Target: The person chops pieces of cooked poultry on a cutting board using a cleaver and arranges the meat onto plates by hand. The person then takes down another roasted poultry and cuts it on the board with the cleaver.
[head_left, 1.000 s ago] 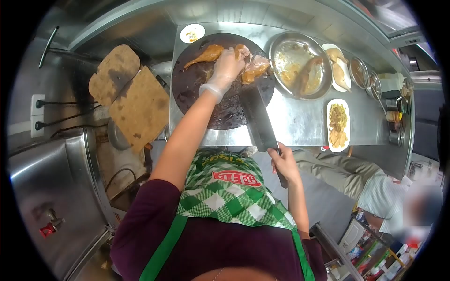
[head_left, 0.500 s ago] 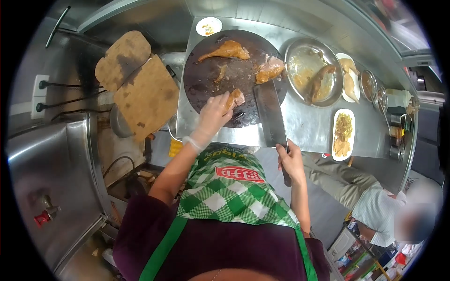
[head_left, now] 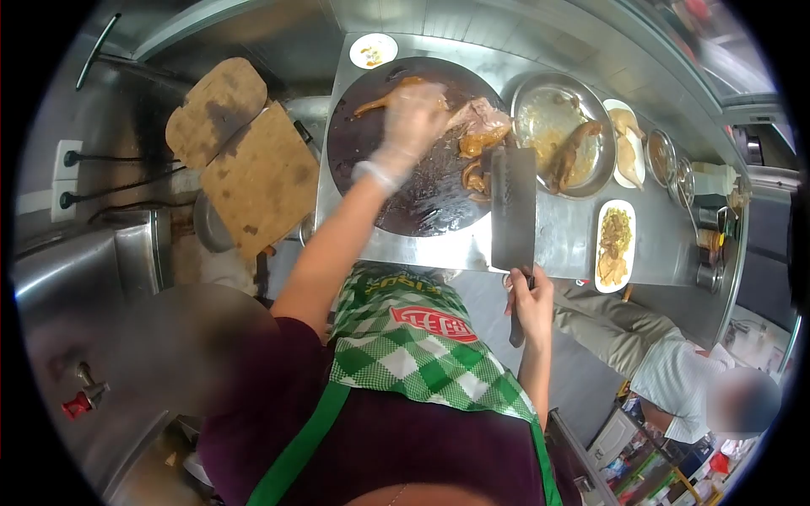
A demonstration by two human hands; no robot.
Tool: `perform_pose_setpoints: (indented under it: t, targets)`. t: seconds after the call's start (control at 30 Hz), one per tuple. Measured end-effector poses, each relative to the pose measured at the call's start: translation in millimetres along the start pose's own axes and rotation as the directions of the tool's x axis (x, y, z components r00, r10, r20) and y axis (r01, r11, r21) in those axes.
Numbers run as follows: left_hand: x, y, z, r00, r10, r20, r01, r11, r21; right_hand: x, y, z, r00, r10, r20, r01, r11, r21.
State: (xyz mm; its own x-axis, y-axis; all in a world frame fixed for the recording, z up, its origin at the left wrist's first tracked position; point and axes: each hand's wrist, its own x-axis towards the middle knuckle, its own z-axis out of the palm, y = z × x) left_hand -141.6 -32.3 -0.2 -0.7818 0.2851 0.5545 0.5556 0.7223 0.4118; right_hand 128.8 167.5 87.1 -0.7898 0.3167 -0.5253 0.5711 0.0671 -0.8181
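Observation:
My right hand [head_left: 530,305] is wrapped round the handle of a cleaver [head_left: 513,207], whose broad blade points away from me over the board's right edge. My left hand [head_left: 413,122], in a clear glove and smeared by motion, is over a roasted poultry leg [head_left: 374,106] at the far side of the round chopping board [head_left: 359,160]. Its fingers are too blurred to show a grip. Right of that hand lies a larger piece of cooked poultry [head_left: 483,126]. Small chopped pieces [head_left: 475,179] lie just left of the blade.
A metal bowl [head_left: 525,93] with brown meat stands right of the board, beside a white plate of pale poultry [head_left: 628,152] and an oblong dish [head_left: 616,244] of food. A small white plate [head_left: 373,51] sits behind. Brown boards [head_left: 261,181] are at left; a person [head_left: 675,371] is at right.
My left hand has swept away from me to the far leg. The cleaver has shifted right and straightened. Chopped pieces now lie beside the blade, and the board's near side is bare.

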Motion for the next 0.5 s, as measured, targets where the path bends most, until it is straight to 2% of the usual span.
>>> perform_pose_setpoints:
  t: [0.03,0.07,0.1,0.17,0.23,0.3,0.37,0.4,0.5]
  targets:
    - [1,-17,-14,0.999,-0.039,0.003,0.038,0.993,0.108,-2,2,0,1.0,-0.007,-0.003,0.007,1.0,-0.019]
    - [0,-31,-26,0.97,-0.199,0.141,0.17,0.966,0.195,-2,3,3,1.0,0.006,0.021,-0.005,0.998,-0.058]
    - [-3,-47,-29,0.931,-0.291,0.218,0.245,0.945,0.215,-2,1,7,0.999,0.021,0.047,-0.016,0.995,-0.1]
    - [-3,-67,-33,0.876,-0.307,0.372,0.245,0.947,0.207,4,-7,22,0.991,0.001,0.137,0.02,0.988,-0.151]
    - [4,-69,-41,0.78,-0.362,0.51,0.31,0.932,0.187,19,-10,44,0.955,-0.106,0.276,0.159,0.972,-0.176]
    - [1,-73,-48,0.804,-0.357,0.474,0.319,0.934,0.163,34,-13,70,0.903,-0.179,0.391,0.294,0.92,-0.259]
    - [-7,-74,-66,0.812,-0.364,0.456,0.351,0.929,0.117,42,-29,88,0.881,-0.05,0.471,0.195,0.945,-0.264]
    - [-16,-72,-79,0.874,-0.305,0.377,0.327,0.945,0.006,47,-35,93,0.861,0.01,0.508,0.148,0.952,-0.269]
    - [-48,-71,-91,0.884,-0.4,0.243,0.406,0.913,0.027,61,-38,90,0.881,0.032,0.473,0.075,0.976,-0.206]
